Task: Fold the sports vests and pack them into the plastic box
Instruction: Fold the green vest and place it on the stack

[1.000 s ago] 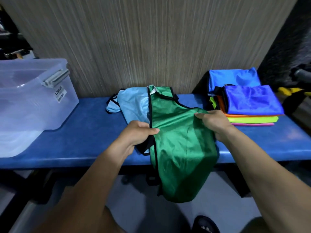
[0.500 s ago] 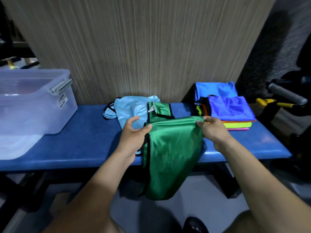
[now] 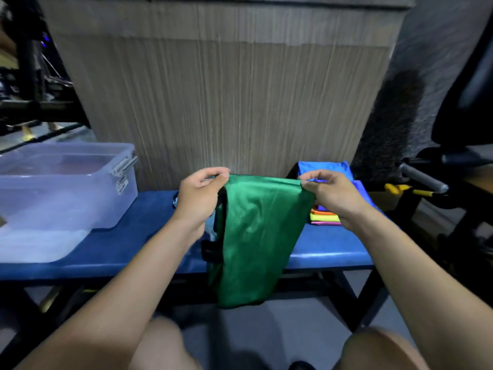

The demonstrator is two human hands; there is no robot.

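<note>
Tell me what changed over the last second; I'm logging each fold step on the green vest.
Both hands raised the green vest off the bench: the left hand and right hand now pinch its top edge, so it hangs in front of the bench, hiding the light blue vest. The plastic box and folded stack stayed put.

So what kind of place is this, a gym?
Probably a gym or sports storeroom: a padded blue bench, a stack of folded sports vests, and what looks like exercise equipment at right.
</note>
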